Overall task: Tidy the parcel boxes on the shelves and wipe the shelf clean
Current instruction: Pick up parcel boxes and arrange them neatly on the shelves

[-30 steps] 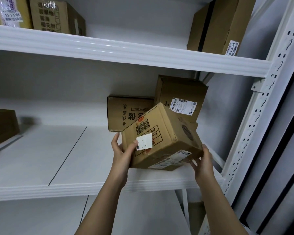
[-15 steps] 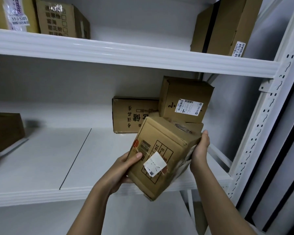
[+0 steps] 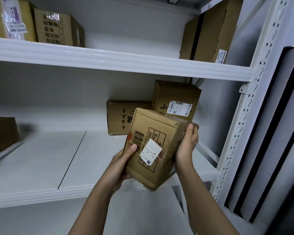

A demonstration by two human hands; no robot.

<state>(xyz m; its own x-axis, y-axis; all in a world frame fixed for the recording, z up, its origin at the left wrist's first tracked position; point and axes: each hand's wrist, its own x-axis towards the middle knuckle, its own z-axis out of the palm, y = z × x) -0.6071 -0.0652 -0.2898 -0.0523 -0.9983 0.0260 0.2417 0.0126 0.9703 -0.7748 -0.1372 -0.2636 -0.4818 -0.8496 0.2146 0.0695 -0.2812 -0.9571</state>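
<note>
Firmly clasped between both hands: a cardboard parcel box (image 3: 153,146), tilted, lifted off the boards and held in front of the middle shelf (image 3: 41,160) near its right end. Left hand (image 3: 121,164) under and along the lower left side, thumb pressed on the printed face just beside a barcode. Right hand (image 3: 187,146) wrapped on the right edge, thumb up at the top corner. Stuck askew on the front face, a small white label (image 3: 150,152), with clear tape wrinkled beside it. Directly behind the held box, standing on the middle shelf against the back wall: a brown box with printed characters (image 3: 119,117), and touching its right side, partly hidden by the held box, a taller box with a white shipping label (image 3: 176,97). Far left on the same shelf, well apart, only the edge of a dark brown box (image 3: 3,134). Across the shelf boards, a dark seam running front to back. Higher up, on the top shelf (image 3: 119,61): two boxes at the left, one plastic-wrapped with a label (image 3: 12,19), one with printed checkboxes (image 3: 58,29); at the right end, a large box with a black stripe (image 3: 210,31). Along the right, a white perforated upright (image 3: 255,99).
</note>
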